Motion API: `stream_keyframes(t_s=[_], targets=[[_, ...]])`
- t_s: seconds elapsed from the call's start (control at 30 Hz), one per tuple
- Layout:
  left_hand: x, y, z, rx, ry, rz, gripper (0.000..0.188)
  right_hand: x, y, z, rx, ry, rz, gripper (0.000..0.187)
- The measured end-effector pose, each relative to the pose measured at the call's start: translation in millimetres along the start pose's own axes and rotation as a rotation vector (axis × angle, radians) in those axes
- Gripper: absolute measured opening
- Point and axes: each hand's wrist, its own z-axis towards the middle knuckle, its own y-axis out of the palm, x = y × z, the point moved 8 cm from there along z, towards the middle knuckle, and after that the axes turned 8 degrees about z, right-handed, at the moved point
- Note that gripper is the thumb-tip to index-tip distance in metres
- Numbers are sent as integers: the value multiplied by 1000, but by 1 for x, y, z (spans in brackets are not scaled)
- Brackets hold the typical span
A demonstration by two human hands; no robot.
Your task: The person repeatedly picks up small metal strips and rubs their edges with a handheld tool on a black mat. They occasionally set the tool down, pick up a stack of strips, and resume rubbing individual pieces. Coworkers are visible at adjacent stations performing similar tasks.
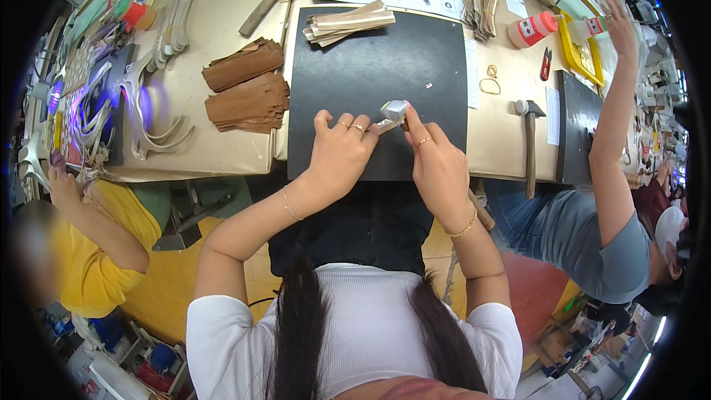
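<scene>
My right hand (pixel 441 170) is closed round a hammer (pixel 395 110), its silvery head over the black work board (pixel 326 89). Past my right wrist, the end of its wooden handle sticks out below the table edge. The fingertips of my left hand (pixel 337 152) press together on a small pale strip (pixel 385 127), which lies on the board right by the hammer head. My palms hide part of the handle and of the strip. Farther up the board rests a stack of cream strips (pixel 349 24), and a tiny white scrap (pixel 428 86) lies to the right.
Left of the board sit brown strip bundles (pixel 246 96), with another hammer (pixel 268 7) beyond. On the right are a hammer (pixel 529 141), rubber bands (pixel 489 83), red-handled snips (pixel 546 64), a red-and-white bottle (pixel 532 30) and a yellow tray (pixel 581 50). Co-workers sit on both sides.
</scene>
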Motion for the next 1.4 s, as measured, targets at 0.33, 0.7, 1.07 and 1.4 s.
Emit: stream_keyframes(t_s=[0.33,0.7,1.07,1.4], targets=[[-18,0,-6,-58,-86,-179,24,6,4,0,-56,44,-58,44],[-26,-5,-14,-50,-116,-288,24,-3,12,-1,-107,24,-59,44],[-31,-7,-19,-55,-144,-296,22,-1,15,-2,-121,51,-47,44],[-26,-10,-25,-11,-107,-177,20,-17,22,-5,-128,1,-21,45]])
